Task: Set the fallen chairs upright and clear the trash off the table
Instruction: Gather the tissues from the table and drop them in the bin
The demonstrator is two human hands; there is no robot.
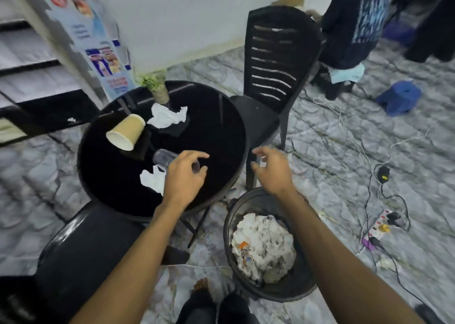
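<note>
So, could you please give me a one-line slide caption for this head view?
Left hand reaches a clear plastic cup on the littered round table, beside a full trash bin.

Looks like a small eatery or cafe corner: round black glass worktop [221, 126] with a potted plant [157, 87], black plastic chair [275, 60] on the far side, another seat [86, 245] near left. Promo posters [103, 57] with product pics on the pillar far left, marble-pattern floor [332, 151], full trash bin [268, 247] near right. Power strip [380, 227] and loose cables on the floor at right.
</note>
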